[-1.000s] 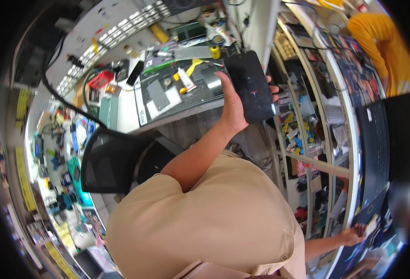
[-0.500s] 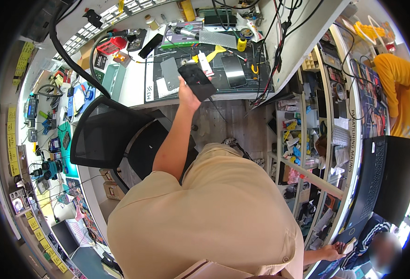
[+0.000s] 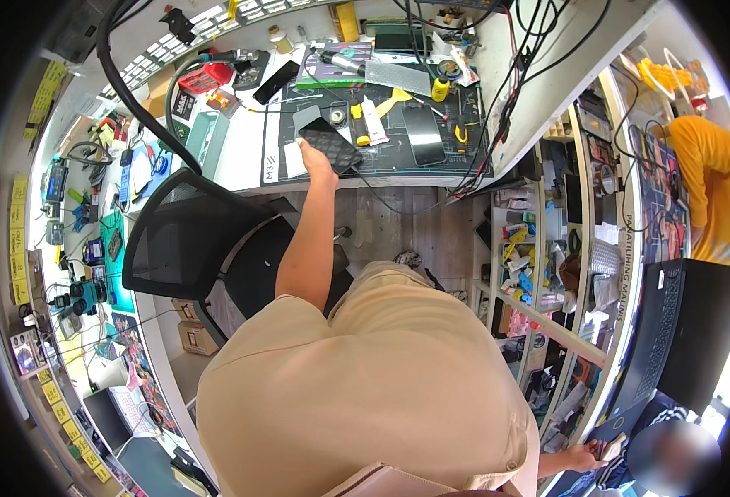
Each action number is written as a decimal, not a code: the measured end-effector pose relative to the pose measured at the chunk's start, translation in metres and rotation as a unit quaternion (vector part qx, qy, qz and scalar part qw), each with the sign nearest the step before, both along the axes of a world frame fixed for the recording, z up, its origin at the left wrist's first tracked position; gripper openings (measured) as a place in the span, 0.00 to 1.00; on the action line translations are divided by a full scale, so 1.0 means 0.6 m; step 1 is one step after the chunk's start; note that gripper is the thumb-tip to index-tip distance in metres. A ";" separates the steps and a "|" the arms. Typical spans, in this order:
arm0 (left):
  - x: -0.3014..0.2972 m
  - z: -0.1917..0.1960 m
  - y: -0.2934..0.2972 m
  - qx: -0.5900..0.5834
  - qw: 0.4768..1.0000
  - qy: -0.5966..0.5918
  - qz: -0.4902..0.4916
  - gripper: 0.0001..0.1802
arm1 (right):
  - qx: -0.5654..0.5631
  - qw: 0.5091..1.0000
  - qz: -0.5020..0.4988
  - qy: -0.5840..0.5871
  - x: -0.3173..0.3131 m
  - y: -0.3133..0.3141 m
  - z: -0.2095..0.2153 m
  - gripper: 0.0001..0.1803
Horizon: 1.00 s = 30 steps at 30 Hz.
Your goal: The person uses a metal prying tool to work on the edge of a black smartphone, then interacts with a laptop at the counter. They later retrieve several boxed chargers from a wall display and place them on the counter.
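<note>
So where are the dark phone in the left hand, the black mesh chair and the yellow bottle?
Dark phone (image 3: 332,142), head view, middle of its back.
Black mesh chair (image 3: 184,242), head view, backrest mesh.
Yellow bottle (image 3: 440,89), head view, its body.

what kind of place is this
Probably an electronics repair workshop: the left hand holds a flat black device over a dark gridded work mat strewn with small tools, beside metal shelving crammed with parts.

Your left hand (image 3: 313,157) rests on the phone (image 3: 332,145) lying on the work mat (image 3: 381,161) atop the tabletop (image 3: 240,157); the chair (image 3: 191,248) stands before it, the shelf rack (image 3: 547,273) to its right.
</note>
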State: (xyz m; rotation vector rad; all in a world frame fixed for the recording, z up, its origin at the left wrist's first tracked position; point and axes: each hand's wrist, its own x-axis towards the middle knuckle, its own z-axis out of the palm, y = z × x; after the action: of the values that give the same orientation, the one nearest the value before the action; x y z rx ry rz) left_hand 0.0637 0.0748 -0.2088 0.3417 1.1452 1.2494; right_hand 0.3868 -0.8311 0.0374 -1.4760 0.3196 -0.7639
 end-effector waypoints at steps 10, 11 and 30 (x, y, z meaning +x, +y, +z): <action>-0.069 -0.026 0.063 0.056 0.972 0.205 -0.102 0.50 | 0.115 0.993 -0.012 0.006 -0.022 0.126 0.016 0.33; -0.063 -0.023 0.067 0.060 0.968 0.226 -0.094 0.49 | 0.115 0.993 -0.028 -0.001 -0.027 0.130 0.019 0.36; 0.036 0.021 -0.088 0.415 0.705 0.572 -0.063 0.30 | 0.179 0.982 -0.009 -0.057 -0.041 0.140 0.026 0.35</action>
State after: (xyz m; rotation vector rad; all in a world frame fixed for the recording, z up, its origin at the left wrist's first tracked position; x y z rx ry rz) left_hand 0.0855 0.0218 -0.1962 2.0832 1.4120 1.3544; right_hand 0.3619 -0.7473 0.0527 -1.0869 0.3626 -0.7581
